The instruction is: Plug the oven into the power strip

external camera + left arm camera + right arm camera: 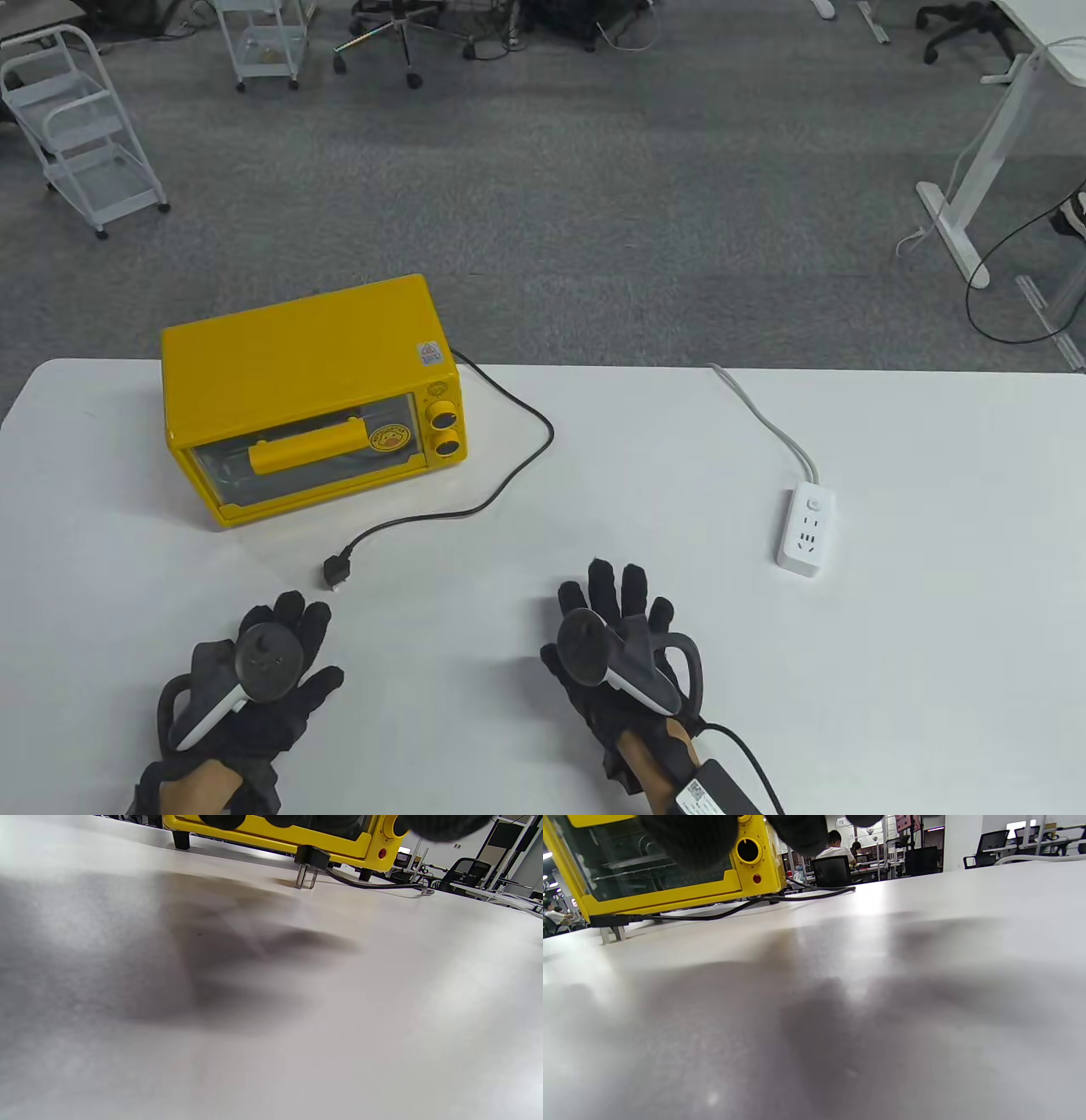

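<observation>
While both hands lie flat on the white worktop (543, 747) near its front edge, neither holds anything: the left hand (254, 679) and the right hand (615, 654) each have their gloved fingers (297, 620) spread and extended, palms down, with a tracker strapped on the back.

Just beyond the left hand's fingertips, and apart from them, lies the black plug (338, 572) of the oven's cord; the left wrist view shows its two metal prongs (306, 879) resting on the worktop, pointing toward the hand. From the plug the black power cord (517, 463) curves away to the right of the left fingers, loops, and runs back behind the oven.

Farther out from the left fingers stands the yellow toaster oven (310, 395), its glass door, handle and two knobs (443, 429) facing the hands.

Ahead and to the right of the right hand's fingers, well apart from them, lies the white power strip (807, 526), sockets up, its white cable (759, 412) trailing off the worktop's far edge. The plug and the strip sit well apart.
</observation>
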{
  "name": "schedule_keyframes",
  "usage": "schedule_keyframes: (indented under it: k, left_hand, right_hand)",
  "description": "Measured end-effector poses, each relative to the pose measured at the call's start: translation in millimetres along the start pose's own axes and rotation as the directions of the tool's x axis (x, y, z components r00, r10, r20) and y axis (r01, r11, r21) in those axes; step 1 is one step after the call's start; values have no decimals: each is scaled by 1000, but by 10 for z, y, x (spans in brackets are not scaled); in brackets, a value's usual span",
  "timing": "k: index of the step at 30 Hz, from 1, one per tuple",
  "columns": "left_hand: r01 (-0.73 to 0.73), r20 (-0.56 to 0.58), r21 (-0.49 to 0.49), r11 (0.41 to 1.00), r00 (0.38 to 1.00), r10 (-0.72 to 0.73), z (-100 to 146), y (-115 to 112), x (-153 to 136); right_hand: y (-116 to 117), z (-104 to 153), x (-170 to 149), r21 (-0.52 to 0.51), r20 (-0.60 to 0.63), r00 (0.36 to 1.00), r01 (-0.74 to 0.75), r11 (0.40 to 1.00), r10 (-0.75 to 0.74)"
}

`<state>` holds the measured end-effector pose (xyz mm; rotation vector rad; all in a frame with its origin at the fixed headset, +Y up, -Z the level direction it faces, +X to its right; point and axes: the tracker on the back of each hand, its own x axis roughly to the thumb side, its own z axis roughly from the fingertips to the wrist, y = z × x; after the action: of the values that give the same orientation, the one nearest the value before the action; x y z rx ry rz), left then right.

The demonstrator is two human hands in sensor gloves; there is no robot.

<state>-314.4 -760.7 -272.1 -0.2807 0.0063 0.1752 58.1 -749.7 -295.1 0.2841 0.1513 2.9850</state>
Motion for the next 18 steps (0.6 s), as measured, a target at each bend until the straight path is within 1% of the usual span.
schedule_keyframes:
  k: [2, 18]
  left_hand:
    - [4, -4, -1, 1000, 1000, -4, 0, -5, 1]
    - [-7, -3, 8, 1000, 1000, 7, 5, 6, -36]
  right_hand:
    - [6, 11, -6, 9, 6, 1000, -19, 1000, 19]
    - [7, 22, -25, 22, -8, 1000, -12, 1000, 12]
